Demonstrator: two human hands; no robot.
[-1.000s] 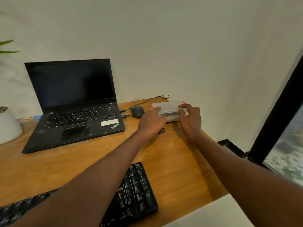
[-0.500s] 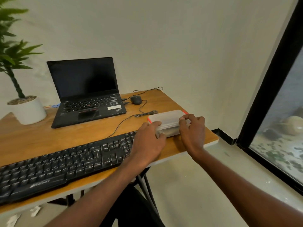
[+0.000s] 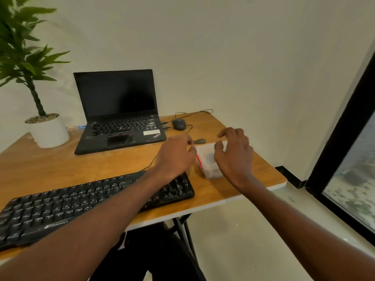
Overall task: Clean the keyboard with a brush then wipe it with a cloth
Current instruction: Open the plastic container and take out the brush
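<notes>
Open laptop point(image 3: 119, 116), mouse point(image 3: 179, 124), potted plant point(image 3: 47, 129), perhaps artificial.

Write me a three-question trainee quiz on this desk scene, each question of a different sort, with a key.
1. True or false: the left hand grips a brush.
2. Multiple choice: the translucent plastic box with red clips sits (A) on the black laptop, (B) on the wooden table right of the black external keyboard, (C) on the floor.
3. Fill in: the right hand hovers over the box with its fingers ____.

Key: 1 false, no brush is visible; 2 B; 3 spread.
</notes>
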